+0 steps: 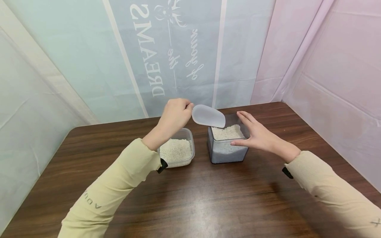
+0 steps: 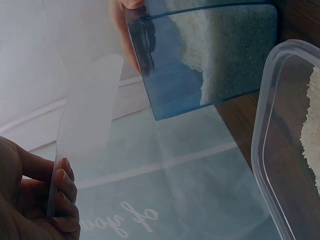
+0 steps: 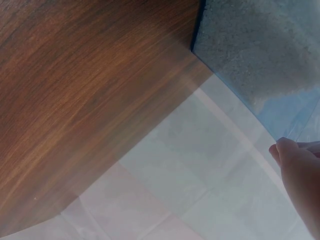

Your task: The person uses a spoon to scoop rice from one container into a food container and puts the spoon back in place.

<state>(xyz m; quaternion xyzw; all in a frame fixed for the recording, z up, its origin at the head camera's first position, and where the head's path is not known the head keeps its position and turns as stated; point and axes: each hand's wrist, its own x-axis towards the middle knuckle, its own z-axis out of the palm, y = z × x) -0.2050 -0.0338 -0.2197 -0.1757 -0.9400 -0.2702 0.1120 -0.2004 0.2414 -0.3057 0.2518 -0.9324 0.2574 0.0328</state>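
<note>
My left hand (image 1: 175,114) grips the handle of a translucent white scoop (image 1: 209,116), its fingers curled round it in the left wrist view. The scoop is tilted over the left rim of a clear grey-blue rice container (image 1: 227,155), and no rice shows in it. White rice (image 1: 228,133) lies inside, heaped higher on one side. My right hand (image 1: 260,135) holds this container at its right side, thumb at the front rim and fingers toward the back corner. Partly hidden below the left forearm stands a clear plastic tub (image 1: 192,148) with rice (image 1: 175,150).
Both containers stand on a dark brown wooden table (image 1: 205,205), near its back edge. A pale printed curtain (image 1: 238,49) hangs behind the table, and pale sheets hang at both sides.
</note>
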